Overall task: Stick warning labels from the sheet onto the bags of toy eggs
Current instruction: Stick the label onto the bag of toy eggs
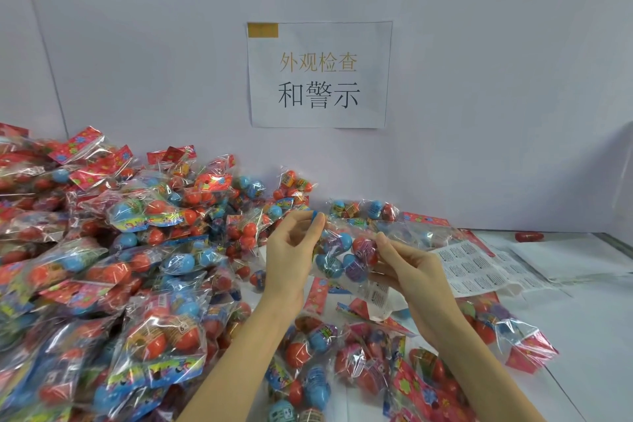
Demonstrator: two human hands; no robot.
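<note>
risk: slick film on the bag (346, 250) could slip or crease, so your label lands crooked. left hand (291, 250) pinches its top edge, right hand (407, 271) fingers (383, 240) curl round the other side. bag is held up left of the label sheet (479, 271).

We see clear bags (102, 250) packed with orange-red and sky-blue eggs, their header cards (77, 144) red with blue and green flower prints. The held bag (342, 257) shows blue, red and purple eggs. The label sheet (479, 267) is white, gridded with blocks of black print. The wall notice (318, 75) is white, with gold characters above black ones and a gold rectangle in its corner.
</note>
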